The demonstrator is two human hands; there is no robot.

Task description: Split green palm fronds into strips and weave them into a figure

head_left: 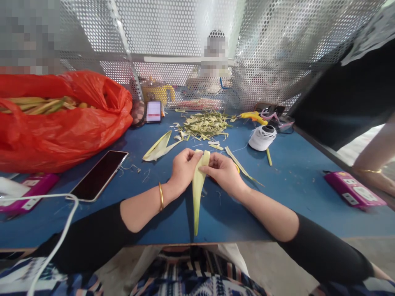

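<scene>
My left hand (185, 165) and my right hand (224, 170) meet above the middle of the blue table. Both pinch the upper end of a long, pale green husk-like leaf (198, 193), folded over at the top and tapering to a point toward me. Partly hidden behind my right hand is a small yellow-orange thing I cannot make out. A split, pale leaf piece (159, 149) lies left of my hands, and a thin leaf strip (242, 164) lies to the right. Beyond them is a heap of shredded leaf scraps (205, 125).
At left bulges a red plastic bag (61, 131) of long yellowish-green plant pieces, near a phone (98, 176) and a white cable (66, 230). A white thread spool (262, 139), yellow-handled tool (253, 117) and magenta power strip (354, 189) are at right, beside another person's arm (375, 158).
</scene>
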